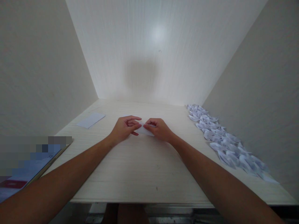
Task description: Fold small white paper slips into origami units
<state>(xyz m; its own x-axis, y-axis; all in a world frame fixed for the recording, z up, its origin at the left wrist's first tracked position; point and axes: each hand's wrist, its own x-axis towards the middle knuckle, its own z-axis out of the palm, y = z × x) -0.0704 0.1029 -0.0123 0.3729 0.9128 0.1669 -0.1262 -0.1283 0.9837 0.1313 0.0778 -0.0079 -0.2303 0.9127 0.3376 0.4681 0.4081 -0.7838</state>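
A small white piece of paper [145,131] is held just above the middle of the table, between my two hands. My left hand [126,127] pinches its left end with thumb and fingers, the forefinger stretched out over it. At the right, my right hand [161,128] grips the paper's upper edge between thumb and bent fingers. Part of the paper is hidden behind the fingers, so I cannot tell how it is folded.
A flat white paper stack [91,120] lies at the back left. Many folded white paper pieces [224,140] run in a long row along the right wall. At the front left is a partly blurred-out flat item [44,158]. Pale walls [144,46] enclose the table [130,174].
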